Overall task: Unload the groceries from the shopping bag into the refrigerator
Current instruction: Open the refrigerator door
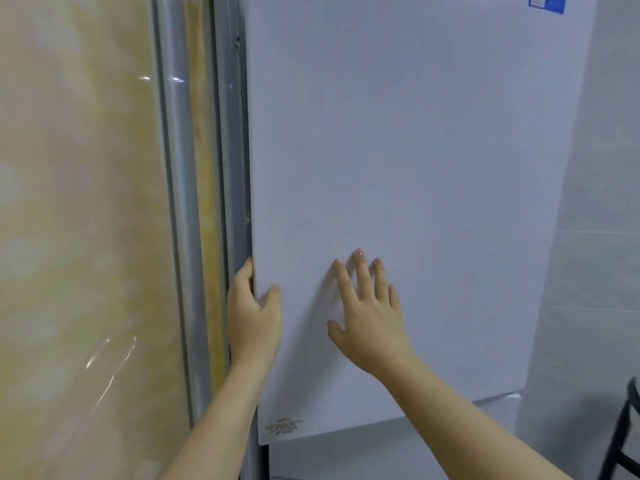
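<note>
The white upper door of the refrigerator [415, 150] fills the middle of the view and looks closed or nearly closed. My left hand [252, 317] grips the door's left edge, fingers curled behind it and thumb on the front. My right hand [370, 313] lies flat on the door front with fingers spread, holding nothing. A lower door [398, 441] shows below. No shopping bag or groceries are in sight.
A glossy yellow marbled wall panel [79, 237] with a grey frame [183, 202] stands close on the left of the refrigerator. A pale tiled wall [595, 237] is on the right. A black chair frame [623, 434] pokes in at the lower right.
</note>
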Demonstrator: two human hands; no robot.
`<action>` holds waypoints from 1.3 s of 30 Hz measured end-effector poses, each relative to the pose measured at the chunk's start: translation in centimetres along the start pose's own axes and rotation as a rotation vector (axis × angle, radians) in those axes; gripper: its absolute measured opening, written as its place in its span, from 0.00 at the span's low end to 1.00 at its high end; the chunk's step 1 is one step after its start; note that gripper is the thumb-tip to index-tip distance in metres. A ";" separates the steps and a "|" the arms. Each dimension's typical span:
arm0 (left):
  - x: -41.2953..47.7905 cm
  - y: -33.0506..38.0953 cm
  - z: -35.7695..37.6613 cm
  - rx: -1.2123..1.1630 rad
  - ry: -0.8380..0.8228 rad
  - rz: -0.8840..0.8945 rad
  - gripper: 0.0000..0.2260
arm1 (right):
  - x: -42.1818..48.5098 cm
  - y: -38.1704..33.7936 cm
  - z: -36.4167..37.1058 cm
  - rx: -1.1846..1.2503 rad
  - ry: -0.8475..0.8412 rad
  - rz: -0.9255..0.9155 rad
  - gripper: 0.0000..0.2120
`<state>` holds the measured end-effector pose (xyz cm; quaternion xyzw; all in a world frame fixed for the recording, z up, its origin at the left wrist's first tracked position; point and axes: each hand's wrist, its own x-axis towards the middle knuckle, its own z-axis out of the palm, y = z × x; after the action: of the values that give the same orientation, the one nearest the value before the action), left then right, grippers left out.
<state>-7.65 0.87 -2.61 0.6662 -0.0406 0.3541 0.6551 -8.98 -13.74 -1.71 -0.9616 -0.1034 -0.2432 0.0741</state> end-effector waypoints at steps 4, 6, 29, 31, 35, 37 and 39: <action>-4.4 2.1 -1.6 0.043 0.051 0.122 0.14 | -4.2 0.6 -2.0 0.068 0.024 -0.013 0.39; -7.2 3.6 -1.8 -0.012 0.026 0.161 0.12 | -6.6 1.0 -3.3 0.110 0.036 -0.016 0.38; -27.2 16.2 6.2 -0.121 -0.262 0.844 0.09 | -30.1 8.2 -18.5 0.780 0.763 0.374 0.13; -27.1 17.0 8.2 -0.055 -0.218 0.948 0.10 | -31.3 10.1 -19.5 0.704 0.823 0.452 0.13; -26.3 18.2 11.8 0.112 -0.290 0.882 0.14 | -33.1 13.5 -21.1 0.561 0.861 0.646 0.18; -25.9 19.0 13.1 0.124 -0.494 0.746 0.17 | -33.4 14.3 -21.6 0.323 0.892 0.682 0.22; -25.7 19.5 14.6 0.101 -0.734 0.609 0.17 | -33.1 14.4 -21.7 -0.006 0.903 0.583 0.21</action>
<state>-30.79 -25.53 1.92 0.7361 -0.4453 0.2726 0.4309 -43.91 -37.26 -0.15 -0.7504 0.2109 -0.6021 0.1729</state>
